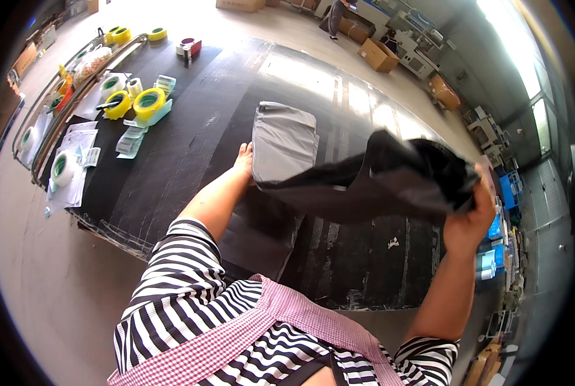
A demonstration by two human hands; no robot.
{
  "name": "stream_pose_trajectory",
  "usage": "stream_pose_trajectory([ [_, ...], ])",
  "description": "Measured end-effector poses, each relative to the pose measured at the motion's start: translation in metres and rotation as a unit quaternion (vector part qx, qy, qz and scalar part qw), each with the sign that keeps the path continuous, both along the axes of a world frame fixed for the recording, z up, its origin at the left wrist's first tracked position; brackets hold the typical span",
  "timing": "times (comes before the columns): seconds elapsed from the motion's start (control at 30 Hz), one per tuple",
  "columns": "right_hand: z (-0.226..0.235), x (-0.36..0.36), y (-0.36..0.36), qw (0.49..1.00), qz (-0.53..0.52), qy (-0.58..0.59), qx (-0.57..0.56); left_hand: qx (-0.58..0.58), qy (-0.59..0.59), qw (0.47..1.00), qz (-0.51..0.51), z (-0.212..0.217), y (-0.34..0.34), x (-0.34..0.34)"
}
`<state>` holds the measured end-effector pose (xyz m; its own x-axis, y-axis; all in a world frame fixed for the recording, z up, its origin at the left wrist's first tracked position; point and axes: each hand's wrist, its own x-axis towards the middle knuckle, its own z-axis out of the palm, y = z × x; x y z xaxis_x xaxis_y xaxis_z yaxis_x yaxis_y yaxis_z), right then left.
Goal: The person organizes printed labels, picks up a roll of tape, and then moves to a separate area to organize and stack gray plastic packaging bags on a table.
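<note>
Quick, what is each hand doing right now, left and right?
Left hand: touching the edge of the grey bag; grip cannot be told.
Right hand: closed, holding the dark bag up.

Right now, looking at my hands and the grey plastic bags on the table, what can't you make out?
- Head view: left hand fingers are hidden behind the flat grey plastic mailing bag, so its grip is unclear.
- Right hand clutches the dark grey plastic bag; the bunched, motion-blurred folds hide whether anything is inside.
- Yellow tape rolls at the black table's far left: labels too small.
- A distant person is cut off by the top edge.
</note>
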<state>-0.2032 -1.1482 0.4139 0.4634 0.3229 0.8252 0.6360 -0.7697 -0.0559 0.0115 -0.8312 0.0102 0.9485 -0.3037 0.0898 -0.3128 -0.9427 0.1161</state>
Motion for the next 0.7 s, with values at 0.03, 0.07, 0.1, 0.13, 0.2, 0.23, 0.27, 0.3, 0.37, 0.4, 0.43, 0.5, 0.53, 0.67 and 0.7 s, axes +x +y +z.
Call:
stream_pose_trajectory([
  [0.03, 0.007, 0.010, -0.001, 0.999, -0.029, 0.018, -0.005, -0.018, 0.090, 0.996, -0.001, 0.008, -0.015, 0.010],
  [0.07, 0.014, 0.019, -0.003, 0.998, -0.058, 0.033, -0.010, 0.061, 0.115, 0.991, -0.008, 0.013, -0.028, 0.018],
  [0.1, 0.018, 0.032, -0.010, 0.997, -0.069, 0.034, -0.015, 0.034, 0.136, 0.990, -0.008, 0.017, -0.045, 0.025],
  [0.13, 0.019, 0.043, -0.028, 0.997, -0.073, 0.031, -0.021, 0.008, 0.161, 0.987, -0.021, 0.029, -0.077, 0.027],
  [0.2, 0.029, 0.070, -0.022, 0.999, -0.047, 0.017, -0.017, 0.034, 0.136, 0.990, 0.007, 0.021, -0.070, 0.061],
  [0.23, 0.026, 0.082, -0.019, 0.998, -0.047, 0.039, -0.003, 0.038, 0.136, 0.990, 0.017, 0.019, -0.082, 0.070],
  [0.27, 0.026, 0.091, -0.013, 0.998, -0.038, 0.055, 0.014, 0.043, 0.130, 0.990, 0.035, 0.022, -0.082, 0.083],
  [0.3, 0.025, 0.098, -0.009, 0.997, -0.045, 0.059, 0.014, 0.056, 0.183, 0.982, -0.009, 0.015, -0.080, 0.105],
  [0.37, 0.018, 0.111, 0.002, 0.999, -0.023, 0.037, 0.002, -0.024, 0.065, 0.995, 0.073, 0.012, -0.094, 0.129],
  [0.4, 0.015, 0.118, 0.005, 1.000, 0.004, 0.014, -0.009, -0.023, 0.057, 0.996, 0.070, 0.010, -0.098, 0.138],
  [0.43, 0.009, 0.123, 0.003, 0.999, -0.005, -0.004, -0.034, -0.006, 0.063, 0.996, 0.064, 0.009, -0.104, 0.147],
  [0.5, -0.004, 0.132, 0.002, 0.998, 0.042, -0.008, -0.038, 0.017, 0.066, 0.996, 0.056, 0.005, -0.113, 0.155],
  [0.53, -0.008, 0.132, 0.003, 0.996, 0.068, -0.001, -0.051, 0.023, 0.066, 0.996, 0.052, 0.005, -0.114, 0.155],
  [0.67, -0.029, 0.118, 0.021, 0.985, 0.128, 0.100, -0.054, 0.042, 0.056, 0.997, 0.038, 0.002, -0.112, 0.163],
  [0.7, -0.034, 0.112, 0.029, 0.977, 0.164, 0.133, -0.024, 0.046, 0.053, 0.997, 0.043, 0.001, -0.105, 0.165],
])
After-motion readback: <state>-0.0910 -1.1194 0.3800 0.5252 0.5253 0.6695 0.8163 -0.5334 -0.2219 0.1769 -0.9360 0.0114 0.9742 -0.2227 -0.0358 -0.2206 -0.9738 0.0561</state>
